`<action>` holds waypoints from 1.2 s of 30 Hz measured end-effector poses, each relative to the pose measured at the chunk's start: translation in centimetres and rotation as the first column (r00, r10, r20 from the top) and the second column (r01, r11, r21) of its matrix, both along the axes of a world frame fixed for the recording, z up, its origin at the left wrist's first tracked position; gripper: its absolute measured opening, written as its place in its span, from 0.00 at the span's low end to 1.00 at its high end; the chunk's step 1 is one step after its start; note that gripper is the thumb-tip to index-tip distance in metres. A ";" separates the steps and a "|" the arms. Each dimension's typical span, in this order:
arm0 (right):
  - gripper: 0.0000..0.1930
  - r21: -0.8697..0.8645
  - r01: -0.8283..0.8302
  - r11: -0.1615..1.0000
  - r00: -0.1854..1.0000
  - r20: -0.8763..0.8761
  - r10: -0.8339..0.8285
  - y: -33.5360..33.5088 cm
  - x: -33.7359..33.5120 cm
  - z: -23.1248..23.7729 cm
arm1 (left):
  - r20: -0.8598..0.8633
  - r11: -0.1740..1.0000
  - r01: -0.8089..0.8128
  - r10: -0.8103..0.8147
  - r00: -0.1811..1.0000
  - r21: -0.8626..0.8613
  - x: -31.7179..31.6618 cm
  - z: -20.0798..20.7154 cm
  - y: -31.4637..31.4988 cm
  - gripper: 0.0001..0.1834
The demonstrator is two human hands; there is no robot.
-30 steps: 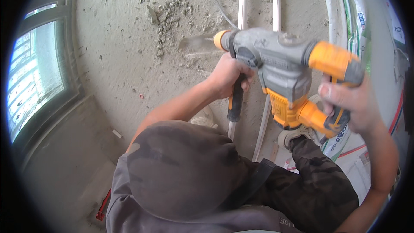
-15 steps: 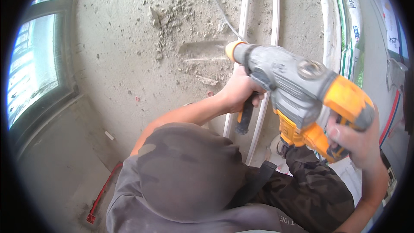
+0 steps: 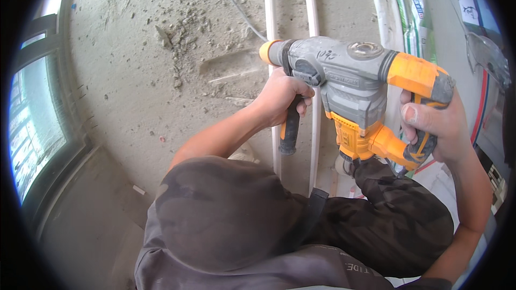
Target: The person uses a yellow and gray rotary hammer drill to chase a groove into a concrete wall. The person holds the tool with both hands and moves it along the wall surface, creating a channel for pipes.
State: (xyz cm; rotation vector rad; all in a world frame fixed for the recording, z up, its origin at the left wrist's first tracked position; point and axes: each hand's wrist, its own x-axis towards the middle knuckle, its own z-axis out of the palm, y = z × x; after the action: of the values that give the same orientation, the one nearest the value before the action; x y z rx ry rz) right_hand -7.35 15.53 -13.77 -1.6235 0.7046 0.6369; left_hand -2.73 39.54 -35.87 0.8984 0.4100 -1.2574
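Hammer drill (image 3: 349,83) sits clamped in left fingers (image 3: 302,108) and right fingers (image 3: 420,117), handles (image 3: 289,135) partly hidden.

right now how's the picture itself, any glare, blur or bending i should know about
Head view: the window at left is washed out by bright daylight; head view: its dark frame bows with fisheye distortion, and the picture's corners go black; head view: the power tool looks fairly sharp.
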 end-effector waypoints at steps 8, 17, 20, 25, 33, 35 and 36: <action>0.14 0.110 -0.006 0.994 1.000 0.021 0.004 -4.2 0.5 -4.6 | -0.015 0.986 0.009 -0.006 1.000 0.168 0.4 -2.0 -1.1 0.07; 0.12 0.235 0.045 0.971 0.999 -0.017 -0.042 -4.4 -0.4 -7.9 | 0.037 0.976 -0.004 -0.004 0.999 0.218 -0.2 -2.8 -0.1 0.04; 0.11 0.255 0.041 0.966 0.999 -0.015 -0.038 -4.2 -0.9 -9.8 | 0.039 0.974 0.016 -0.026 0.999 0.228 -0.2 -3.8 1.0 0.03; 0.10 0.239 0.006 0.971 1.000 -0.006 -0.005 -1.7 -0.6 -10.5 | 0.046 0.946 0.008 -0.024 0.999 0.325 -0.5 -3.0 3.7 0.03; 0.20 0.093 0.058 0.994 0.997 -0.049 -0.053 -1.7 -1.5 -3.4 | -0.028 0.991 0.021 -0.017 0.999 0.136 -1.5 -0.8 0.4 0.08; 0.23 0.100 0.061 0.993 0.997 -0.058 -0.055 -1.2 -0.7 -3.0 | -0.048 0.994 0.016 -0.011 0.999 0.110 -1.0 -0.8 1.0 0.07; 0.21 0.074 0.062 0.995 0.997 -0.054 -0.058 -1.3 -0.5 -3.7 | -0.062 0.994 0.028 -0.021 0.998 0.109 -0.5 -0.8 1.3 0.07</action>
State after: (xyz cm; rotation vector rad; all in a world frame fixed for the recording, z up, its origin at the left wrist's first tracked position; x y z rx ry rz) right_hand -7.89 14.26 -17.49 -1.5148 0.7559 0.6566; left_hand -3.18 40.86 -36.65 0.9625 0.5215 -1.2970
